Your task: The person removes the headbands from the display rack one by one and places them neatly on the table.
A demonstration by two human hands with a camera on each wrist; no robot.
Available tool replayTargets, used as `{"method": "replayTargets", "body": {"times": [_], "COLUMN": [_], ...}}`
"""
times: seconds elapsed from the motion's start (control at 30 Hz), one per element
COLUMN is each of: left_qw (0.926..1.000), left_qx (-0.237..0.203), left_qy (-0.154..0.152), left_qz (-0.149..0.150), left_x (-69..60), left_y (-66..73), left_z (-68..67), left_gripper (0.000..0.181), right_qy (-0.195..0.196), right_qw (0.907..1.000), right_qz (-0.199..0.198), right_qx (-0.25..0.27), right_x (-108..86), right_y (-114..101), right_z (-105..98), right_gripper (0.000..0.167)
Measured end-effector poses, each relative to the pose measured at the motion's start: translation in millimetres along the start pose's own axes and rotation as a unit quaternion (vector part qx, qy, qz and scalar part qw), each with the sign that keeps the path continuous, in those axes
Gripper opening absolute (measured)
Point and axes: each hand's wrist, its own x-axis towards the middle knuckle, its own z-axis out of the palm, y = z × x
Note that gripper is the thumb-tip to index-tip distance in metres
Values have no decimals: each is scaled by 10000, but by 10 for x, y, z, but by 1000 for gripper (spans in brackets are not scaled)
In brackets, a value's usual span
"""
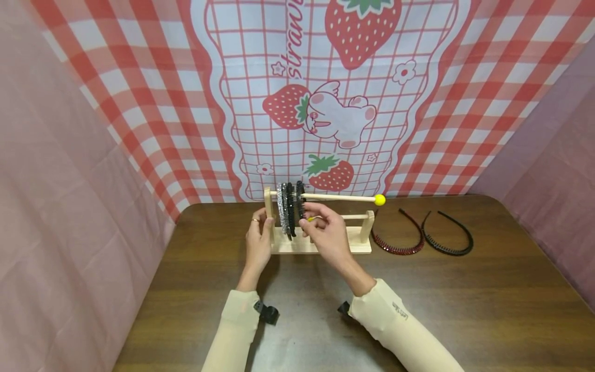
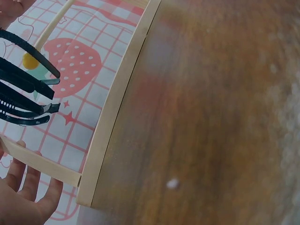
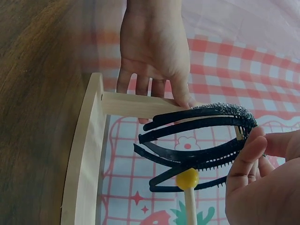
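Note:
A wooden rack [image 1: 321, 247] stands on the table, with posts at both ends and two rods tipped with yellow balls. My left hand [image 1: 259, 237] grips its left post [image 3: 136, 104], thumb on one side and fingers on the other. A silver glittery headband [image 1: 281, 206] and several black headbands [image 3: 197, 124] hang on the upper rod [image 1: 341, 197] near that post. My right hand [image 1: 327, 235] pinches the rightmost black headband [image 1: 300, 199], which sits slightly apart from the others. The lower rod's yellow ball [image 3: 187, 179] is close to my right fingers.
Right of the rack, a dark red headband [image 1: 400, 250] and a black toothed headband [image 1: 453, 251] lie on the brown table [image 1: 307, 330]. A strawberry-print checked cloth [image 1: 344, 170] hangs behind. The upper rod's yellow ball [image 1: 379, 200] sticks out past the right post [image 1: 367, 227].

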Motion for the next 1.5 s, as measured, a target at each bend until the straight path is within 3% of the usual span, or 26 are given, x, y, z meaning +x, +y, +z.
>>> {"method": "replayTargets", "body": {"times": [0.33,0.97,1.3,1.33,1.5], "left_qw": [10000,10000,9996,9996,9995], "left_qx": [9,2,182,105,61], "left_qy": [-72,18,131,114,107], "left_qz": [-58,-11,147,218,275], "left_x": [-8,10,-42,-75,-86], "left_y": [43,-3,138,249,264], "left_z": [4,7,10,-16,-16], "left_gripper": [37,33,37,37,39], "right_qy": [178,518,741,747,769], "right_qw": [9978,9924,9880,9878,9863], "right_qz": [-179,-172,-470,-489,-587], "right_qx": [620,1104,1271,1274,1340], "right_x": [16,-9,-44,-47,-69], "right_y": [-33,-175,-307,-317,-362], "right_z": [-43,-88,-166,-178,-243], "right_gripper": [38,37,36,36,34]}}
